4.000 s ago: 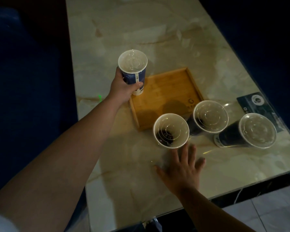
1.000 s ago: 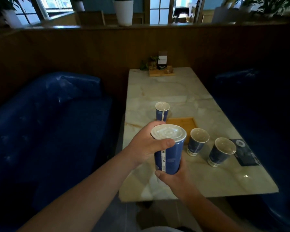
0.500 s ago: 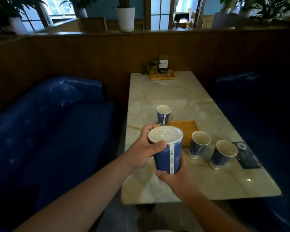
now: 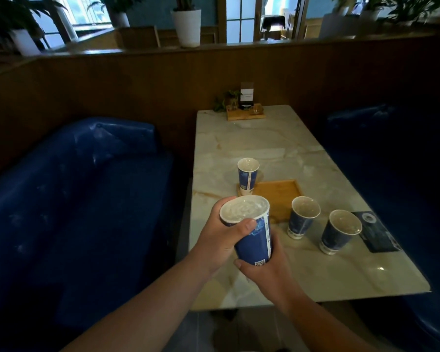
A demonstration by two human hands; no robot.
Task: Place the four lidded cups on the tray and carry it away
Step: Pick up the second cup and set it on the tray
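Over the near end of a marble booth table [image 4: 264,148], the left hand [image 4: 220,241] wraps the lidded blue cup [image 4: 252,233] near its rim, the right hand [image 4: 269,271] cradles its base, two cups [image 4: 302,217] [image 4: 339,231] stand right of the fingers, and beyond them a fourth [image 4: 248,179] stands on the wooden tray [image 4: 280,196].

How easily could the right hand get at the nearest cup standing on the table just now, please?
Probably not yet: the right hand is holding the base of the lifted cup, though the way to the nearest standing cup looks open.
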